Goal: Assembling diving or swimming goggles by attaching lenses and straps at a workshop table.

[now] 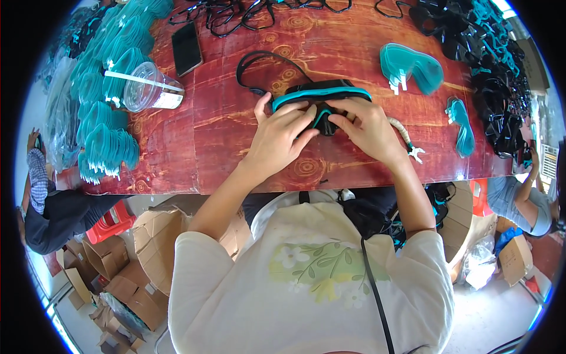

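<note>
A black diving mask with a teal edge (354, 92) is between my two hands at the table's far-middle part, its nose part pointing toward me. My left hand (284, 133) grips its left side, fingers bent over the lower edge and thumb near the nose part. On the other side my right hand (368, 125) is closed on the mask, fingertips pressed by the nose part. A black strap (243, 66) loops out from the mask's left end onto the table. Just right of my right hand lie nippers (416, 153) with wrapped handles. The mask's underside is hidden.
Stacked teal lenses (109, 147) line the left, beside a plastic cup with a straw (141, 88) and a phone (187, 48). Loose teal lenses (433, 74) lie right. Black mask parts (498, 112) pile at the right edge. Other people sit at both sides; cardboard boxes (138, 292) stand below.
</note>
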